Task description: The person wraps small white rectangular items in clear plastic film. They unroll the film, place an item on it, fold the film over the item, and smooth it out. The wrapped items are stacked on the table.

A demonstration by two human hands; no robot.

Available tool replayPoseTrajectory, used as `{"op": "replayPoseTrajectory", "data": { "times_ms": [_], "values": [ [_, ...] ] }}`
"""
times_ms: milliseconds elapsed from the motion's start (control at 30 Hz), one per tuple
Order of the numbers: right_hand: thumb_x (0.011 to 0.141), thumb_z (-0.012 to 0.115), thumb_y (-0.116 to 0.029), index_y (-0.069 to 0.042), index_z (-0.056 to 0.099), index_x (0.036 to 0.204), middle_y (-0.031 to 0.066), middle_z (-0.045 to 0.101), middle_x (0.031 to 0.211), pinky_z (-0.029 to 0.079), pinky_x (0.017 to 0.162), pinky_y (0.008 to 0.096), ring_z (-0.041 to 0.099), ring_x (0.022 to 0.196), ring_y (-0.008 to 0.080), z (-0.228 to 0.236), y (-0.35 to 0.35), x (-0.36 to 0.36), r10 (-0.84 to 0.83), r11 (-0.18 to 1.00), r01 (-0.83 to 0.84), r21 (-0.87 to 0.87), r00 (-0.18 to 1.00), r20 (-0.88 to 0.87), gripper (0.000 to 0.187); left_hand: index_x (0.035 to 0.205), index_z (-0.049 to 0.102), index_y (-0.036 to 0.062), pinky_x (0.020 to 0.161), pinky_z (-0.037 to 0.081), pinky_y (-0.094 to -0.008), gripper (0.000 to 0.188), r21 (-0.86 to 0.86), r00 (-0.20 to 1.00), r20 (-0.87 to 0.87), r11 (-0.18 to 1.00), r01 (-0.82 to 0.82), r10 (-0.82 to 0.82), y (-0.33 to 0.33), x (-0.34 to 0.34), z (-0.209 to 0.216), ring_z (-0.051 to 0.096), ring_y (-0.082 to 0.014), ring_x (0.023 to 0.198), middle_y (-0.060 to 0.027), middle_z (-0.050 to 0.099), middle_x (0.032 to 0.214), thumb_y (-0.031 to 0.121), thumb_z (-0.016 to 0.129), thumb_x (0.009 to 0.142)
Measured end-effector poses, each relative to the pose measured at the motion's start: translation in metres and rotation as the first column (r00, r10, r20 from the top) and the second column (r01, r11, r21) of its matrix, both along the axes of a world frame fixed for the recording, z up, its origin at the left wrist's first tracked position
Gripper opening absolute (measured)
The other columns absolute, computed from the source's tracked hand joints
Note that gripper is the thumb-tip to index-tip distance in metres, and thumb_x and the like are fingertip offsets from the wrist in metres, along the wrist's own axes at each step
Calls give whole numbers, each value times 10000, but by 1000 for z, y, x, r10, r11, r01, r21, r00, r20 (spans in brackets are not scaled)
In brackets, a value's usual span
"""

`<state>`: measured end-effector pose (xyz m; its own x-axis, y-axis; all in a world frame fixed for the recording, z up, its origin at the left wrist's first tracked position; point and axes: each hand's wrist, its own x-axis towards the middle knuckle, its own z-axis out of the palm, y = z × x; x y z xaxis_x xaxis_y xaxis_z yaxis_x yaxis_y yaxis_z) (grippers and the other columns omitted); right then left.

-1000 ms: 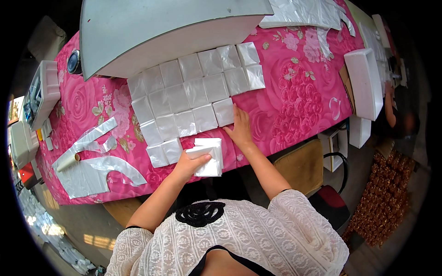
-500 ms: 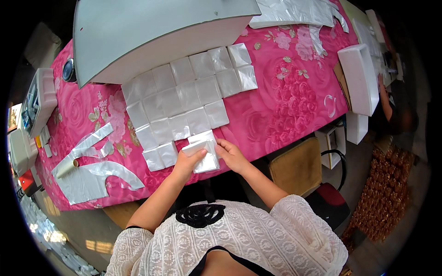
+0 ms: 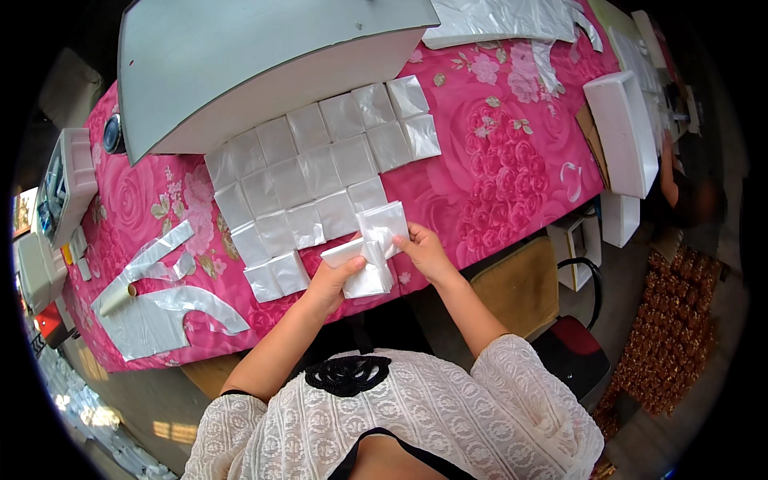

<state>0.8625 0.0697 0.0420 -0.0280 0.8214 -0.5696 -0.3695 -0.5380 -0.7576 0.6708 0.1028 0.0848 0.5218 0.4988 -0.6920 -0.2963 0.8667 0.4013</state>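
The pink floral worktop [image 3: 512,180] is filling much of the frame, with a grey-topped box [image 3: 264,64] standing across its upper left. Below the box, flat rows of clear plastic packets [image 3: 318,168] are covering the centre; the lowest row is showing only two, at its left end. Low in the centre, the left hand [image 3: 330,284] is gripping a stack of folded packets [image 3: 370,282], thumb on top. Just right of it, the right hand [image 3: 426,254] is pinching a flat packet [image 3: 382,218] that is overlapping the stack's upper right; whether it is one layer or several, I cannot tell. The step in hand seems to be parting packets from the stack for laying out. The next move is likely calling for a steady left grip, clean separation and careful squaring against the rows.
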Motion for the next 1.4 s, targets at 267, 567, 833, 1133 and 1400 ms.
{"op": "replayPoseTrajectory", "data": {
  "times_ms": [267, 567, 833, 1133, 1400],
  "values": [
    [828, 523, -25, 48, 541, 1058, 56, 601, 941, 434, 747, 228, 548, 826, 104, -83, 34, 67, 32, 999, -18, -47, 946, 324, 242, 1256, 436, 39, 829, 420, -275, 596, 4, 1000, 10, 1000, 11, -11, 2, -10, 4, 523, -109, 939, -20, 541, 1106, 224, 678, 744],
    [618, 732, -150, 21, 495, 1119, 187, 509, 1083, 391, 883, 362, 479, 1035, 304, -47, 38, 28, 47, 966, -246, 79, 468, 883, 580, 1218, 475, 17, 821, 427, -273, 544, -2, 999, 20, 999, 43, -43, -2, -14, -4, 532, -113, 938, -32, 564, 1086, 212, 670, 749],
    [767, 621, -151, 20, 496, 1131, 169, 517, 1116, 397, 886, 325, 498, 1044, 270, -67, 66, 72, -276, 948, -22, 316, 433, 858, 421, 1209, 484, 12, 817, 430, -269, 510, 52, 997, 0, 996, 75, -75, -1, -15, -2, 542, -120, 930, -44, 568, 1086, 180, 657, 760],
    [800, 575, -195, 37, 447, 1198, 194, 524, 1151, 383, 907, 321, 505, 1074, 264, -90, 140, 98, -105, 979, -113, 169, 432, 896, 478, 1215, 480, 14, 819, 431, -266, 523, 34, 994, -5, 994, 107, -106, -6, -18, -4, 545, -119, 920, -40, 569, 1067, 195, 663, 759],
    [749, 610, -149, 46, 385, 1243, 213, 483, 1191, 356, 939, 333, 470, 1109, 303, -84, 146, 77, -104, 976, -128, 173, 425, 899, 577, 1208, 491, 26, 804, 431, -260, 513, 38, 991, -2, 990, 133, -133, -5, -16, 1, 536, -111, 913, -28, 571, 1037, 205, 665, 760]
  ]
}}
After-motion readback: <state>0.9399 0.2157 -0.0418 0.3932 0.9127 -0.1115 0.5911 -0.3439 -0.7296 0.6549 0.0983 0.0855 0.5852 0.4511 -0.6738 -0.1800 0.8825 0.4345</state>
